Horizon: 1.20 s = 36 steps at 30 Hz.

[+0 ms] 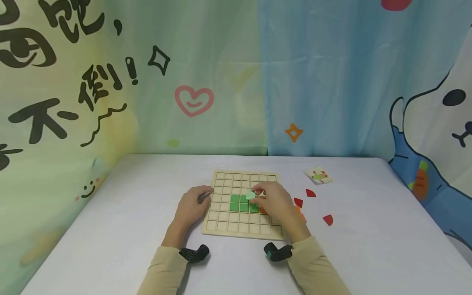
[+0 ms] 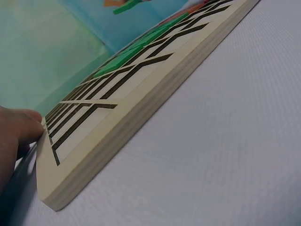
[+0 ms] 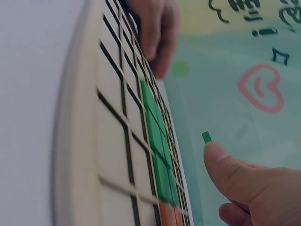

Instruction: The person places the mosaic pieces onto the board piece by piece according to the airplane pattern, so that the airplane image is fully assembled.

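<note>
A wooden grid board lies on the table, with several green square tiles side by side in its middle cells. An orange piece sits to the right of the green ones, partly covered by my right hand. That hand pinches a green square tile by its edge; the right wrist view has this held tile raised off the board at the thumb tip. With bent, relaxed fingers, my left hand touches the board's left edge. Its fingertips rest at the rim in the left wrist view.
Red quarter-round pieces are scattered right of the board. Orange pieces lie close to its right edge, partly behind my right wrist. A small patterned card rests at the back right. Behind the white table hangs a printed curtain.
</note>
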Tool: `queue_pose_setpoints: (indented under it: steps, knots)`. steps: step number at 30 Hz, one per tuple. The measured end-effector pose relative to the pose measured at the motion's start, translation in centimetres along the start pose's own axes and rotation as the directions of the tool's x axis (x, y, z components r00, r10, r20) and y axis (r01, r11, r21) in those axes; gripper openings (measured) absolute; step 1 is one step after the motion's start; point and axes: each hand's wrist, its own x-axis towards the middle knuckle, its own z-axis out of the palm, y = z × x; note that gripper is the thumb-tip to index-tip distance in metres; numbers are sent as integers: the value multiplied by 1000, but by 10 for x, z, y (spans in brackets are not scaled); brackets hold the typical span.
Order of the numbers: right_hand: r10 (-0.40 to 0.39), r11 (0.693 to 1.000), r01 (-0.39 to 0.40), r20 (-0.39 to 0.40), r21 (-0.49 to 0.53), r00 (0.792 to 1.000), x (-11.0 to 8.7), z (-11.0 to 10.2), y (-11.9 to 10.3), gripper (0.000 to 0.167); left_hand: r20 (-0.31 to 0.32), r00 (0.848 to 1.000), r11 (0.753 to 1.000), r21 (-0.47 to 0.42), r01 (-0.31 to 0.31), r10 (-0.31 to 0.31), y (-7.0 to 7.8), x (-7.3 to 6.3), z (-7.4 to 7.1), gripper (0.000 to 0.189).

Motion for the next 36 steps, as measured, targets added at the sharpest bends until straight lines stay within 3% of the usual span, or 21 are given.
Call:
queue_pose_setpoints:
  steps: [9,17,36]
  knots:
    - [-48,999,47,-39,-26,998,-2,19,-24,29,-2,1000,1000,4,10,-10,-2,0,0,33]
    - [-32,999,31,-32,-34,999,-2,30,-36,28,-2,1000,1000,-2,-7,7,-2,-1,-1,33]
    - [-93,993,89,-47,-81,995,1,47,-42,31,-2,1000,1000,1,-3,3,-3,2,2,32]
